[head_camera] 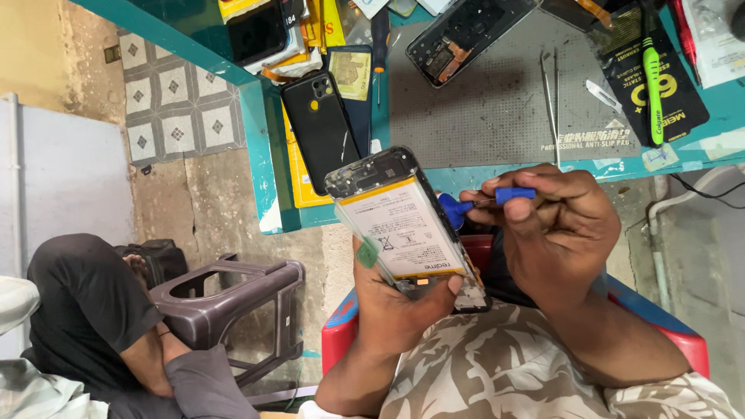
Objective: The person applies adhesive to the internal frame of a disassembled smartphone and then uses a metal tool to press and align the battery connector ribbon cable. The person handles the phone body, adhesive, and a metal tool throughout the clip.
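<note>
My left hand [400, 299] grips an opened phone [403, 221] with its back removed. The white battery and the dark circuit board at its top end are exposed. My right hand [555, 229] pinches a small blue-handled screwdriver [485, 200], whose blue end rests against the phone's right edge. Both hands are held over my lap, just in front of the teal workbench edge [268, 167].
On the bench lie a grey anti-slip mat [497, 101], a black phone back cover [320, 124], another opened phone [466, 31], tweezers [551, 101], a green toothbrush [653, 85] and stacked phones [260, 31]. A brown plastic stool [225, 299] and a seated person [93, 326] are at left.
</note>
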